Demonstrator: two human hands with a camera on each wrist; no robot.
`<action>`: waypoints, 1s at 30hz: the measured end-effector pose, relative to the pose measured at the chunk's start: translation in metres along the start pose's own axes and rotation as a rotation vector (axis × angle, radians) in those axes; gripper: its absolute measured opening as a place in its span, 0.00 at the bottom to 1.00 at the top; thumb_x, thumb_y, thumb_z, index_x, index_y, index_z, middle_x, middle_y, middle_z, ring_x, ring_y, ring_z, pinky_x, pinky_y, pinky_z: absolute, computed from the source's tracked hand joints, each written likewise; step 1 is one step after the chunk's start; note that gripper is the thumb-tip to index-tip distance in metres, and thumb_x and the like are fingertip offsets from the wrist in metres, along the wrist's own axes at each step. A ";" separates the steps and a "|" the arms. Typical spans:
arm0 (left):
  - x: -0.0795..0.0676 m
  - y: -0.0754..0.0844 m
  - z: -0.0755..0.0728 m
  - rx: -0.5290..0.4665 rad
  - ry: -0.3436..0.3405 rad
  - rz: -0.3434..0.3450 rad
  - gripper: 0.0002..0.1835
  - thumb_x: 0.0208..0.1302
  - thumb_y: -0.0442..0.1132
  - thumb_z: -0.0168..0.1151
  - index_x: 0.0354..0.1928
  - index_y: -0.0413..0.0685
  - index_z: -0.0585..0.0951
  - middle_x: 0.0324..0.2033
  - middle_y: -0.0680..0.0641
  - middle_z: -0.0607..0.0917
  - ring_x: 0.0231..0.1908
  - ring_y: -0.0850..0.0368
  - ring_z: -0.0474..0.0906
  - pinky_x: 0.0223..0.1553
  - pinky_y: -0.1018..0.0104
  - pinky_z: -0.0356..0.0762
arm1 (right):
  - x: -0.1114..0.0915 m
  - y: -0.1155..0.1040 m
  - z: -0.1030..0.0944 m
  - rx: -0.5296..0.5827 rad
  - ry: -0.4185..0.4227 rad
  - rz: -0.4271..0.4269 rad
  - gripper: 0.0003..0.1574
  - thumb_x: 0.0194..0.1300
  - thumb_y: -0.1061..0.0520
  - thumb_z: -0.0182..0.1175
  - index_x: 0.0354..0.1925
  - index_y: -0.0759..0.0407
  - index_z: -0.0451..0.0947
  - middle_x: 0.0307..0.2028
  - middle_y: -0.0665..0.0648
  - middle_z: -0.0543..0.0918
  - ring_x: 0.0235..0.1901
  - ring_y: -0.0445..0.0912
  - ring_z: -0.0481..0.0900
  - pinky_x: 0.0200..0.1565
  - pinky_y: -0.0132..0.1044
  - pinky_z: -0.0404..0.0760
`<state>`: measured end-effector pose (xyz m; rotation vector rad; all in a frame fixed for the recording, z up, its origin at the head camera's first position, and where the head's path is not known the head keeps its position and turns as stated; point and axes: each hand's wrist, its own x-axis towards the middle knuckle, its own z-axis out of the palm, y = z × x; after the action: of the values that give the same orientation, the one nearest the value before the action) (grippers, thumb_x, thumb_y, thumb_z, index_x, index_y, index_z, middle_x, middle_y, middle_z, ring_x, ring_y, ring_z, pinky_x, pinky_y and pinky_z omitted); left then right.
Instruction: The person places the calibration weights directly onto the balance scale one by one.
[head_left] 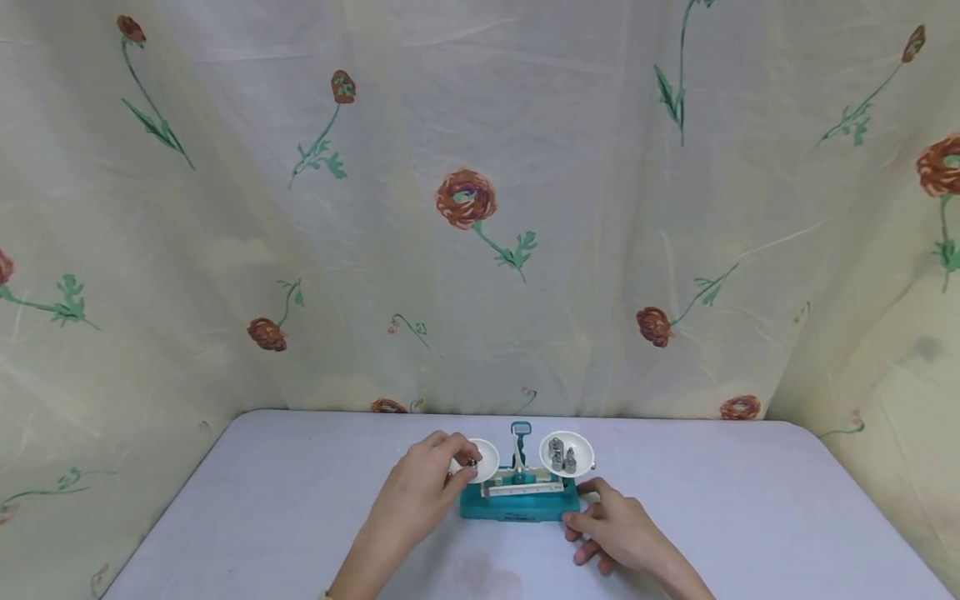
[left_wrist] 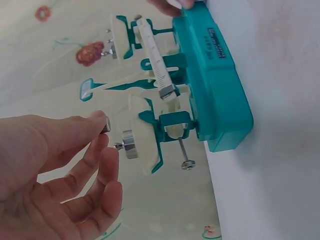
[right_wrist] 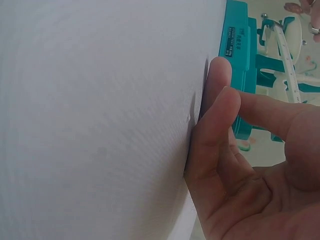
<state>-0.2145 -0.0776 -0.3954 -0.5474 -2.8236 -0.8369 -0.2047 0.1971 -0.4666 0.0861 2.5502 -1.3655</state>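
A teal balance scale [head_left: 517,506] stands on the table with two white pans. My left hand [head_left: 424,483] is at its left pan [head_left: 489,460], pinching a small metal weight [left_wrist: 107,125] between thumb and fingertips. Below that, a larger silver knobbed weight [left_wrist: 130,144] sits on the same pan, seen in the left wrist view. Several metal weights [head_left: 557,454] stand on the right pan [head_left: 581,446]. With thumb and index finger, my right hand [head_left: 618,525] holds the right end of the base; its other fingers rest on the tabletop, partly hidden.
A pale cloth-covered table [head_left: 315,500] spreads to both sides of the scale. Behind it and at the sides hangs a flowered curtain [head_left: 570,275]. From the scale's end sticks out a metal adjusting nut [left_wrist: 188,164].
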 end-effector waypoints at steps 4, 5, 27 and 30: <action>0.001 -0.001 0.005 0.041 0.018 0.006 0.07 0.69 0.39 0.75 0.46 0.54 0.87 0.40 0.53 0.88 0.35 0.63 0.79 0.35 0.71 0.82 | 0.000 0.000 0.000 0.003 0.000 -0.005 0.32 0.75 0.56 0.66 0.68 0.69 0.68 0.31 0.52 0.89 0.23 0.45 0.88 0.21 0.37 0.84; 0.002 -0.002 0.006 0.054 0.020 0.003 0.07 0.68 0.39 0.75 0.46 0.54 0.87 0.40 0.53 0.88 0.35 0.63 0.79 0.35 0.71 0.82 | 0.000 0.000 0.000 0.004 0.000 -0.008 0.32 0.75 0.56 0.66 0.68 0.69 0.68 0.31 0.52 0.89 0.23 0.45 0.88 0.21 0.37 0.84; 0.003 -0.001 0.011 0.122 0.051 -0.028 0.04 0.67 0.37 0.76 0.42 0.53 0.91 0.38 0.51 0.91 0.32 0.63 0.83 0.34 0.66 0.88 | 0.000 0.000 0.000 0.011 -0.016 -0.005 0.32 0.75 0.56 0.66 0.68 0.69 0.68 0.31 0.52 0.89 0.24 0.45 0.88 0.21 0.36 0.83; 0.003 -0.001 0.011 0.115 0.049 -0.027 0.05 0.67 0.37 0.76 0.43 0.53 0.91 0.38 0.51 0.91 0.32 0.64 0.82 0.34 0.67 0.87 | 0.000 -0.001 0.000 0.007 -0.010 0.009 0.32 0.75 0.56 0.66 0.68 0.68 0.68 0.31 0.52 0.89 0.24 0.45 0.88 0.21 0.36 0.83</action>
<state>-0.2176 -0.0719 -0.4044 -0.4671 -2.8186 -0.6774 -0.2049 0.1967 -0.4661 0.0915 2.5339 -1.3683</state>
